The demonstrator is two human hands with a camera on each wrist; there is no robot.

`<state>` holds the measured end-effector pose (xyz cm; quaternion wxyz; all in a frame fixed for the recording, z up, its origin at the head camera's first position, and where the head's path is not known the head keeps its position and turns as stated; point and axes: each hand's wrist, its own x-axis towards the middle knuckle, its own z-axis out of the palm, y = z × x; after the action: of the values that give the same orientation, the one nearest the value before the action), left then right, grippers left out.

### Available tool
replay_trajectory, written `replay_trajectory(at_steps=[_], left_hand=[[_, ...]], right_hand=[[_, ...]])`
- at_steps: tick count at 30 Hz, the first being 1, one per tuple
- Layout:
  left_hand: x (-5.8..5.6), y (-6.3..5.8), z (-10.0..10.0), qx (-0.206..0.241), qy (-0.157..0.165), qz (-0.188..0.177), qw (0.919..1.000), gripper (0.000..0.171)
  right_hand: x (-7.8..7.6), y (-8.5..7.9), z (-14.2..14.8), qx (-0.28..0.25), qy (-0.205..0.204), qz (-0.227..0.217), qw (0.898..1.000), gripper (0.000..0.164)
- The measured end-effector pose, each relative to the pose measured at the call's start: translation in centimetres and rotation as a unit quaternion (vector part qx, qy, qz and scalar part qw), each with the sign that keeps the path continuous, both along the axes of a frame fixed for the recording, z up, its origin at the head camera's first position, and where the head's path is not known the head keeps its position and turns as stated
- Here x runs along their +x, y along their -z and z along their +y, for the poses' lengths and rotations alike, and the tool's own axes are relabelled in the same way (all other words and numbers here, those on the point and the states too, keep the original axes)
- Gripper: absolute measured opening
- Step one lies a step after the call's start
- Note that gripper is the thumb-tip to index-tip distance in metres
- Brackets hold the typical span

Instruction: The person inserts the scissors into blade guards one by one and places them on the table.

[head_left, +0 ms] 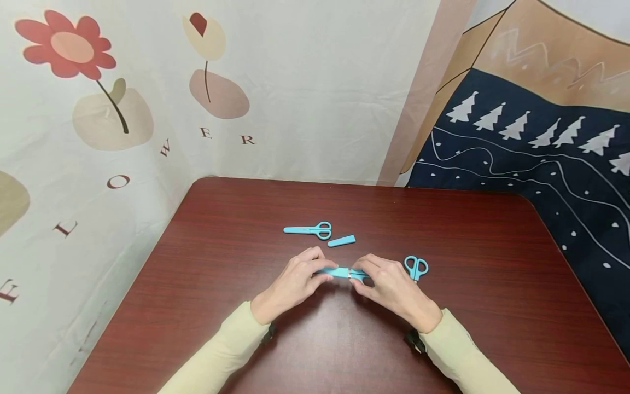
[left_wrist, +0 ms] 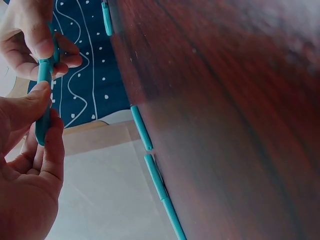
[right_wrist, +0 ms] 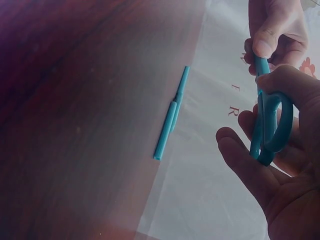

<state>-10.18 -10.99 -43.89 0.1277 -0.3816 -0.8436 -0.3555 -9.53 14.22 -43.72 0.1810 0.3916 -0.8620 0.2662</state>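
Observation:
My left hand (head_left: 295, 280) pinches a light blue scissors sheath (head_left: 338, 272) between thumb and fingers. Opposite it, my right hand (head_left: 394, 283) holds a pair of blue-handled scissors (right_wrist: 285, 125) by the handles, thumb near the pivot. The blades point left into the sheath, hidden inside it. A narrow pale strip shows between the sheath's mouth and the handles in the head view. The left wrist view shows the left thumb on top of the sheath (left_wrist: 44, 122) and fingers beneath, with the pair raised off the table.
Beyond the hands, a second pair of scissors (head_left: 322, 230) lies with its blades covered by a blue sheath. Beside it is a loose blue sheath (head_left: 342, 241). Right of my right hand lie other scissors (head_left: 416, 268), blades mostly hidden. All rest on a reddish-brown table (head_left: 236, 219).

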Motion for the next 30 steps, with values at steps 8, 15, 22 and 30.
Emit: replay_trajectory(at_steps=[8, 15, 22, 30], left_hand=[[0.06, 0.01, 0.05, 0.002, 0.0, -0.009, 1.0, 0.023], [0.1, 0.02, 0.16, 0.003, -0.003, -0.006, 1.0, 0.024], [0.06, -0.06, 0.24, 0.001, 0.002, 0.004, 1.0, 0.024], [-0.07, -0.38, 0.35, 0.008, 0.012, 0.015, 0.9998, 0.025]], right_hand=[[0.02, 0.06, -0.02, -0.002, 0.0, 0.002, 1.0, 0.026], [0.03, 0.06, -0.03, -0.004, 0.001, 0.007, 1.0, 0.026], [0.02, -0.06, -0.01, -0.005, 0.0, 0.006, 1.0, 0.027], [-0.02, -0.22, 0.03, -0.008, -0.003, -0.001, 1.0, 0.027]])
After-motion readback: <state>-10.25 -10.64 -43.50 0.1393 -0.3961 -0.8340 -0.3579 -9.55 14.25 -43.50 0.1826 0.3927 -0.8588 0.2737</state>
